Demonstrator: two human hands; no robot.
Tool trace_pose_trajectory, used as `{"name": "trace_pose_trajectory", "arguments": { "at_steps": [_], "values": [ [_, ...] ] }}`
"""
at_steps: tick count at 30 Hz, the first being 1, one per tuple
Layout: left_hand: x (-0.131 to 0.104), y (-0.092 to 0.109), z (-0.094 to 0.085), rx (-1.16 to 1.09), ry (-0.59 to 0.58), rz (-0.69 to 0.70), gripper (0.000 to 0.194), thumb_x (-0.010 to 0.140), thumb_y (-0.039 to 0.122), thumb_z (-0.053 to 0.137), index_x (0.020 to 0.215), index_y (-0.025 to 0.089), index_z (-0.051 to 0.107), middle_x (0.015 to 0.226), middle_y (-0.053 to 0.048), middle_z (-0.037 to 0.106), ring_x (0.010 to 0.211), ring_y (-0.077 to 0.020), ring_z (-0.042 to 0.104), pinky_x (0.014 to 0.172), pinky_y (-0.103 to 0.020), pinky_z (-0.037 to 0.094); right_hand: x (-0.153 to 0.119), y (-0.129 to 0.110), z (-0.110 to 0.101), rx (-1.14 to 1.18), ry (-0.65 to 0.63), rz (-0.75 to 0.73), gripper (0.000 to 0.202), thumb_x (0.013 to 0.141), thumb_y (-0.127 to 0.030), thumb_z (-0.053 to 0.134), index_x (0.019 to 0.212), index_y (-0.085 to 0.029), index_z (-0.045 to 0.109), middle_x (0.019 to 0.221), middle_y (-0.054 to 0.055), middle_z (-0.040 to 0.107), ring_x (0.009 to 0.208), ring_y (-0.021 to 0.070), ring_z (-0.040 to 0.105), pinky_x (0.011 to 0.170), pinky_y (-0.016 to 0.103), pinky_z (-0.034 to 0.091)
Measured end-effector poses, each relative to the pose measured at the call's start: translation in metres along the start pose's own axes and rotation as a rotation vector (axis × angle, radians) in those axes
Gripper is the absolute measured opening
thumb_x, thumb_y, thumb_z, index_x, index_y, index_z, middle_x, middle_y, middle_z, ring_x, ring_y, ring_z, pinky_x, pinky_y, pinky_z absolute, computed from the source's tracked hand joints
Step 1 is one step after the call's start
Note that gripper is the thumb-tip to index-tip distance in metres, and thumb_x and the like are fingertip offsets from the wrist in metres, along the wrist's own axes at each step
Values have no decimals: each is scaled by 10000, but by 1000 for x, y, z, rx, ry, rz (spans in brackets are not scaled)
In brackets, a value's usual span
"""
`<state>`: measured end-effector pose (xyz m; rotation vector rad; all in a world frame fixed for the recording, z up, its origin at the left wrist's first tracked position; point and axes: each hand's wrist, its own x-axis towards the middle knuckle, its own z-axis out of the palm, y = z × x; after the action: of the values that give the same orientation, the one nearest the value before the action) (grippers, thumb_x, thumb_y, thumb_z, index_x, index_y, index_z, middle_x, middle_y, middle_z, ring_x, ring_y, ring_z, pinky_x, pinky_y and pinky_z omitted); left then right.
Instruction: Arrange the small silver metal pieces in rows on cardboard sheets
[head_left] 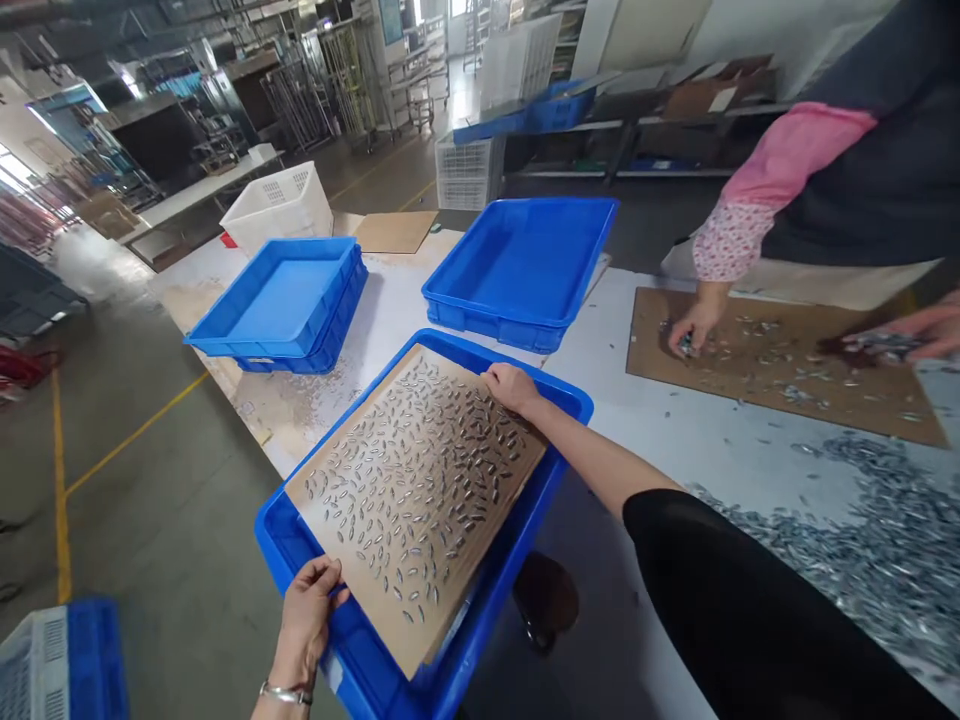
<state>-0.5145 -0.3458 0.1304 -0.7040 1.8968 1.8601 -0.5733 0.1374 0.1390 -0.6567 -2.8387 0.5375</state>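
Observation:
A brown cardboard sheet [409, 650] lies inside a deep blue plastic tray [577, 404], slightly turned within its walls. Many small, shiny, leaf-shaped metal pieces [420, 480] are spread over the sheet in a single layer. My left hand [307, 610] pinches the near left edge of the cardboard, thumb on top. At the far right edge, my right hand [514, 390] has its fingers closed round the sheet's border. More cardboard layers seem to lie beneath the top sheet; what is under them is hidden.
Stacked blue trays [274, 300] and another blue tray [525, 260] stand on the white table [390, 290], near a white crate [281, 210]. Rightward, a co-worker's hand [701, 325] handles pieces on another cardboard [652, 340]. A heap of metal pieces [862, 550] covers the table's right side.

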Motion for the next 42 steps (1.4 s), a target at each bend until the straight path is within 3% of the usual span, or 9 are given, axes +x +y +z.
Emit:
{"name": "trace_pose_trajectory", "arguments": {
  "at_steps": [4, 12, 19, 27, 36, 42],
  "values": [
    [1, -1, 8, 33, 36, -46, 175, 814, -1, 720, 729, 136, 654, 606, 3, 640, 544, -111, 635, 530, -202, 571, 5, 2, 16, 24, -11, 6, 315, 1027, -290, 455, 998, -157, 738, 1102, 139, 755, 1008, 220, 658, 844, 274, 439],
    [3, -13, 14, 72, 44, -174, 99, 921, 22, 648, 892, 110, 681, 728, -51, 690, 588, -126, 669, 575, -250, 594, 3, 9, 33, 55, -35, 8, 299, 1024, -285, 479, 1030, -156, 749, 1133, 139, 757, 1046, 227, 671, 853, 275, 455],
    [7, -30, 19, 92, 16, -207, 88, 896, 31, 689, 908, 119, 690, 823, -69, 726, 641, -130, 696, 602, -237, 568, 1, 12, 43, 64, -51, 5, 308, 1031, -280, 474, 1065, -155, 754, 1127, 137, 748, 1039, 219, 667, 866, 271, 457],
    [6, -29, 20, 138, 8, -185, 40, 904, 121, 722, 914, 120, 683, 865, -72, 738, 709, -129, 696, 655, -240, 556, -1, 11, 50, 51, -76, 10, 300, 1045, -281, 476, 1066, -150, 744, 1147, 136, 737, 1040, 213, 662, 853, 262, 450],
    [9, -39, 15, 251, 24, -96, 343, 672, 333, 926, 818, 153, 672, 668, 10, 625, 661, -157, 655, 641, -259, 521, -6, 5, 53, 20, -100, 5, 293, 1052, -289, 469, 1070, -168, 735, 1147, 129, 731, 1030, 213, 661, 816, 265, 446],
    [6, -35, 18, 296, 27, -138, 390, 648, 384, 932, 847, 147, 695, 756, -36, 689, 780, -214, 699, 727, -321, 556, -9, 5, 54, 2, -97, 16, 307, 1059, -311, 457, 1085, -172, 730, 1180, 128, 724, 1054, 221, 660, 819, 275, 451]
  ]
}}
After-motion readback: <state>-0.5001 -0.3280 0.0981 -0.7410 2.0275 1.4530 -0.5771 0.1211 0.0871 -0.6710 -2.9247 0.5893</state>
